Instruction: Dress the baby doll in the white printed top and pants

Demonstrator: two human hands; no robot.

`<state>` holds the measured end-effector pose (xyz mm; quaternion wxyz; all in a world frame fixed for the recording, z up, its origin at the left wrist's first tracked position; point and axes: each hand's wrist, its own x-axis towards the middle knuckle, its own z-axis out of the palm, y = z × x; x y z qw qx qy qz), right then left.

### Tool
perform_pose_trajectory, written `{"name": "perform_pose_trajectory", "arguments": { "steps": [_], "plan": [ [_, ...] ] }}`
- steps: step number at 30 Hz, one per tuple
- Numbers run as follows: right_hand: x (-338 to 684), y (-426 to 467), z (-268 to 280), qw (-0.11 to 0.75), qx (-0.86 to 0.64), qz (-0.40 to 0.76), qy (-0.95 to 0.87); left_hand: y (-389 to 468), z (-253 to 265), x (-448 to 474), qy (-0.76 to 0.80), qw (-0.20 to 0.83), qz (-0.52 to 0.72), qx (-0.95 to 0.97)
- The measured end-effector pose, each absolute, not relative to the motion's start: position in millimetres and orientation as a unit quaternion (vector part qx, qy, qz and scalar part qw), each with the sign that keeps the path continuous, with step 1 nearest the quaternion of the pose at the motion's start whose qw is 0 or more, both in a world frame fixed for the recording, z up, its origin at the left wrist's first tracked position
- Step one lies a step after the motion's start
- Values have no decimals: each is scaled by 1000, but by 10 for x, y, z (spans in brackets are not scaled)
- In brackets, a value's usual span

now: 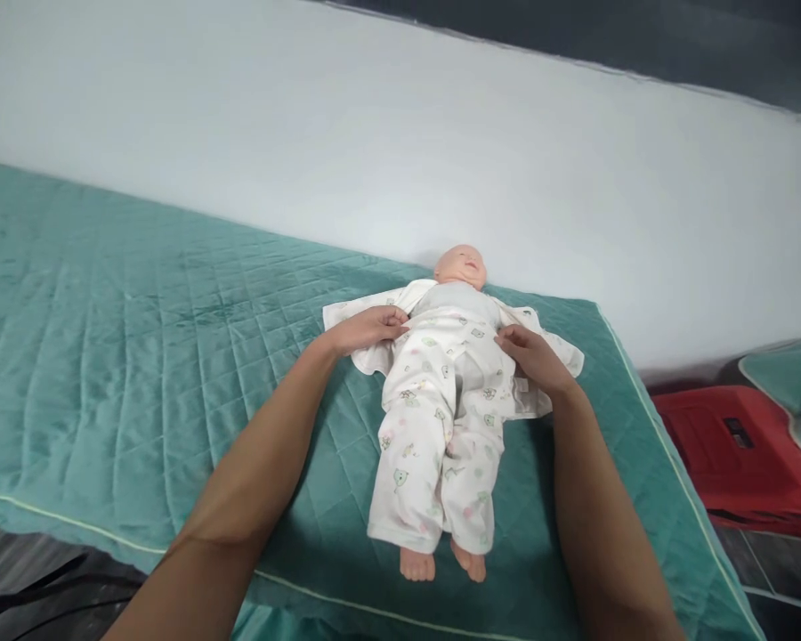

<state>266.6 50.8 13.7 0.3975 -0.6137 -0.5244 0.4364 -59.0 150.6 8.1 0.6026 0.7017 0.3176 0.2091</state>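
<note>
A baby doll (462,264) lies on its back on the green quilted cover, head toward the wall and bare feet toward me. White trousers (410,445) with small printed figures cover its legs and reach up over the belly. A matching white shirt (367,307) lies spread open beneath it, showing the grey torso. At the left side of the waistband, my left hand (372,328) is closed with its fingertips on the cloth. My right hand (532,354) pinches the waistband at the opposite side. Both sets of fingertips are partly hidden.
The green quilted cover (140,356) stretches far to the left along a white wall (240,116). Past its right edge stands a red plastic object (740,445), partly under another green cloth (791,374). Dark cables (46,592) lie at the lower left.
</note>
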Motion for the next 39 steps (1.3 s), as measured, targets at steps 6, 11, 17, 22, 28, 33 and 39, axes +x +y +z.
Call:
{"name": "perform_pose_trajectory", "arguments": {
  "steps": [6,11,17,22,28,33,39],
  "plan": [
    [2661,431,198,278,-642,306,-646,1425,110,-479,374,460,216,776],
    [2569,482,136,200,-727,151,-640,1371,45,-364,526,312,306,729],
    [2564,522,75,218,-729,180,-624,1347,24,-373,520,367,304,709],
    [2614,511,57,270,-692,249,-621,1285,106,-347,434,366,269,778],
    [2536,469,32,392,-615,389,-563,1304,96,-402,370,565,260,690],
    [2480,482,-9,456,-551,491,-498,1315,71,-403,352,631,270,637],
    [2450,493,-3,460,-549,472,-514,1316,65,-369,368,596,260,665]
  ]
}}
